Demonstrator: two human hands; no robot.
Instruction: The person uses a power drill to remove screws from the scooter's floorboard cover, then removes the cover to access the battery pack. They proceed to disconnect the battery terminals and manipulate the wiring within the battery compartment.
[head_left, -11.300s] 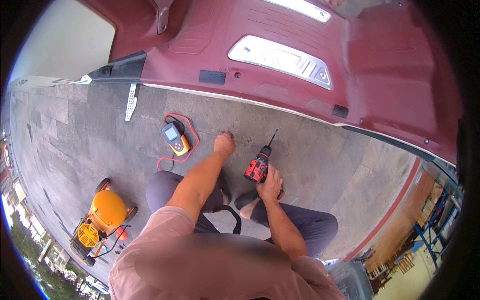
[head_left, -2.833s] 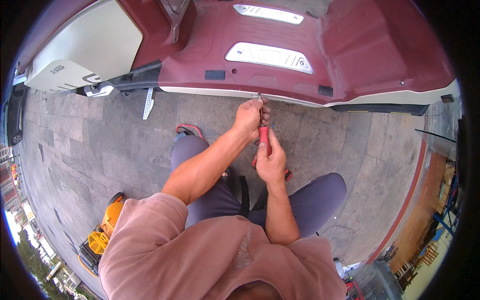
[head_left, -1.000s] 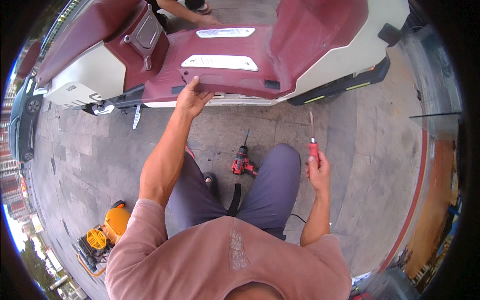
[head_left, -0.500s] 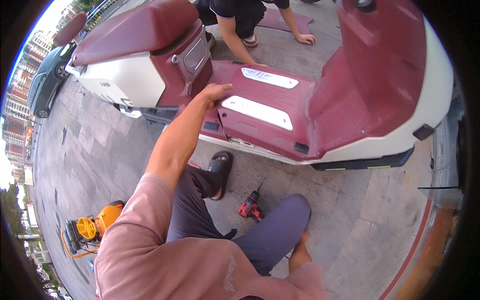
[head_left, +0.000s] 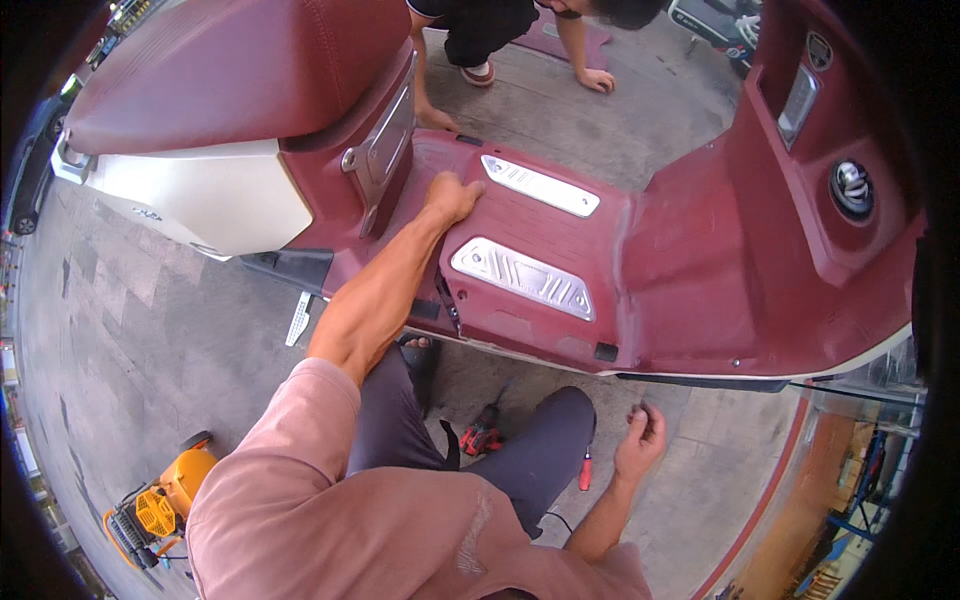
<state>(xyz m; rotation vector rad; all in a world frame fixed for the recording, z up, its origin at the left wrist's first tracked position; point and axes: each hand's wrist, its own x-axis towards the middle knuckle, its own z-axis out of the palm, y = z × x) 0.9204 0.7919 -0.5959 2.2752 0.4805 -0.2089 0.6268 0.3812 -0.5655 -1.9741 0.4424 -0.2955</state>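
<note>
My left hand (head_left: 451, 200) rests on the maroon scooter floorboard (head_left: 530, 230), its fingers bent against the surface between the two silver foot plates (head_left: 525, 280). A dark slit shows near the floorboard's near edge. My right hand (head_left: 640, 440) is raised low at the right below the scooter, fingers loosely curled and apart, with no tool in it. Just left of it a red-handled screwdriver (head_left: 585, 470) lies on the pavement. A red and black drill (head_left: 481, 436) lies between my knees.
Another person (head_left: 470, 40) crouches beyond the scooter, one hand (head_left: 597, 80) on the ground, the other (head_left: 437, 118) beside the floorboard's far side. The seat (head_left: 230, 70) is at upper left, a yellow compressor (head_left: 180, 485) at lower left, a parked car (head_left: 35, 190) at far left.
My left hand has moved from the near edge farther onto the floorboard. My right hand has let go of the screwdriver. The other person has come more into view, and the view has shifted.
</note>
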